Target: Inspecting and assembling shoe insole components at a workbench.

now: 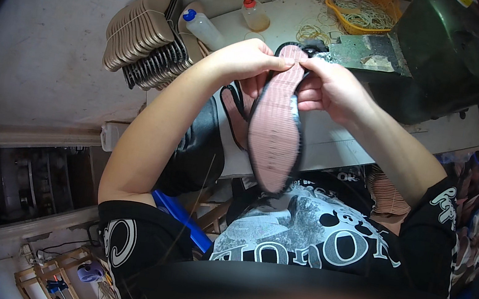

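A long pink shoe sole (pixel 277 137) with fine cross ribs and a black edge hangs between my hands, its wide end toward my chest. My left hand (pixel 247 63) pinches its narrow far end from the left, thumb on the pink face. From the right, my right hand (pixel 333 89) grips the same end, its thumb close to the other thumb. Fingers of both hands go behind the sole and are partly hidden. A second pink piece with a black edge (pixel 233 118) lies on the white table (pixel 332 140), just below my left hand.
Banded stacks of tan soles (pixel 139 30) lie at the left. Beyond my hands are a white bottle with a blue cap (pixel 205 30), a red-nozzled bottle (pixel 255 17) and a yellow basket (pixel 359 24) of rubber bands. A dark green machine (pixel 449 51) stands at the right.
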A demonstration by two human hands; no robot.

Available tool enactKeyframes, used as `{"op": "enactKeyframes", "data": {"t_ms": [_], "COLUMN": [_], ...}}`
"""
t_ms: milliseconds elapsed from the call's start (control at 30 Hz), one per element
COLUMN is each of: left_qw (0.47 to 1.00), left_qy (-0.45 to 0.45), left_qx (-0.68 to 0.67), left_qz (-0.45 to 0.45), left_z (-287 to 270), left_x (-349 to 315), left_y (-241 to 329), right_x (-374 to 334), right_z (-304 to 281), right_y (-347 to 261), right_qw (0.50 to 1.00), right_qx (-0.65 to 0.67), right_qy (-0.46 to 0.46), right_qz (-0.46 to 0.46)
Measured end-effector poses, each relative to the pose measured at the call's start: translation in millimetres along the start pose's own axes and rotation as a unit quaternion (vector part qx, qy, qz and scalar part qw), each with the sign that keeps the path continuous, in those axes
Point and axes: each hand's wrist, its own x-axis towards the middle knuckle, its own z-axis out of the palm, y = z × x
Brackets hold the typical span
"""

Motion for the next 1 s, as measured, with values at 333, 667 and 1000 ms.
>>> {"op": "enactKeyframes", "data": {"t_ms": [333, 667, 1000], "left_qw": [0.993, 0.976, 0.892], "left_qy": [0.048, 0.174, 0.452], "left_qx": [-0.110, -0.128, 0.030], "left_qz": [-0.005, 0.017, -0.021], "left_z": [6.9, -10.6, 71.3], "left_x": [2.8, 27.9, -93.0], "left_y": [-3.1, -24.6, -120.0], "right_x": [-69.1, -26.7, -44.7], "right_z": [-38.5, -29.6, 23.9], "right_y": [4.5, 21.2, 84.7], "right_qw": [0.985, 0.995, 0.968], "right_qx": [-0.080, 0.041, -0.123], "right_qy": [-0.146, -0.065, -0.091], "right_qz": [0.052, -0.059, -0.198]}}
